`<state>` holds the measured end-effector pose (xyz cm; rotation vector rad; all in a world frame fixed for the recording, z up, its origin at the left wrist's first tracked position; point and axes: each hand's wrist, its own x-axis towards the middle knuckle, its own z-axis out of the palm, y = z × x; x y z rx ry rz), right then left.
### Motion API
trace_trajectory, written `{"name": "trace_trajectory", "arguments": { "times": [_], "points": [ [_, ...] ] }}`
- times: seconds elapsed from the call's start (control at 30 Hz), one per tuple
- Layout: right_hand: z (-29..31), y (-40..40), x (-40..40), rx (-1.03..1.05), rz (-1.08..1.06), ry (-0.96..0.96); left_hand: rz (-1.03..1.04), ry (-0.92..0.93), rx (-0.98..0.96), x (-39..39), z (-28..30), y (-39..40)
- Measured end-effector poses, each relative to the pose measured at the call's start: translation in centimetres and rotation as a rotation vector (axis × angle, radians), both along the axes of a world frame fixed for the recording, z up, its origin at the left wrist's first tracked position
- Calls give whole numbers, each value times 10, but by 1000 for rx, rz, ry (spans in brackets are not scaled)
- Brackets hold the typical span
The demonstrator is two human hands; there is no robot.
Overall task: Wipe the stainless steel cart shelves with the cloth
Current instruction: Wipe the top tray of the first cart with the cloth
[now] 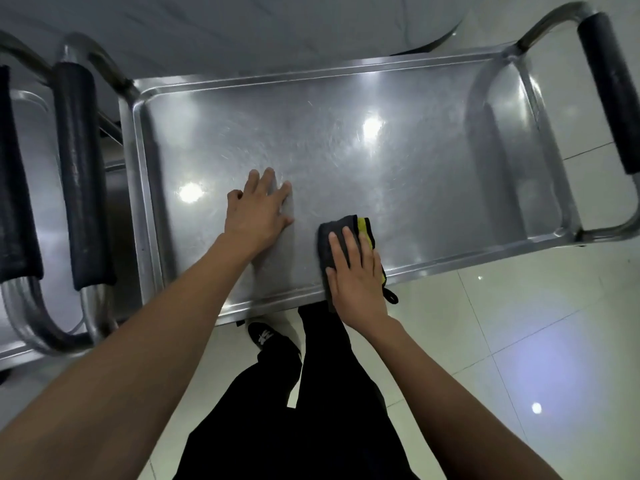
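Pressing a folded grey cloth (337, 237) with a yellow edge against the top shelf (346, 150) of a stainless steel cart, a person is leaning over the shelf's near rim. The right hand (355, 271) is lying flat on the cloth, fingers straight and slightly spread, holding it down near the near edge, right of centre; a small black loop of the cloth is hanging over the rim. The left hand (256, 213) is resting palm-down on the bare steel just left of the cloth, fingers extended and apart, gripping nothing. Ceiling lights are glinting off the scuffed metal. Black-padded handles are standing at the cart's left end (83, 174) and right end (613, 91). Dark trousers (311, 410) and a black shoe (266, 336) are showing below, on a pale tiled floor (519, 341).
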<state>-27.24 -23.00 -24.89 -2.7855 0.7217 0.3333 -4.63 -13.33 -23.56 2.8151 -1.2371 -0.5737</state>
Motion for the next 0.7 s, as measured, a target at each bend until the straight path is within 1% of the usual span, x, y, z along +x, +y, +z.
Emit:
{"name": "trace_trajectory", "arguments": {
  "times": [0.13,0.23,0.4,0.53,0.7],
  "points": [
    [-1,-7,20,13,8,3,5,40,-79,8,3,2],
    [-2,-16,51,29,37,6,93,90,-118,17,6,8],
    [0,-33,122,98,52,-7,92,-35,-93,24,3,23],
    [0,-54,184,131,77,-14,121,-38,-110,22,2,23],
    [-4,-73,249,114,127,-39,212,-63,-164,20,2,20]
  ]
}}
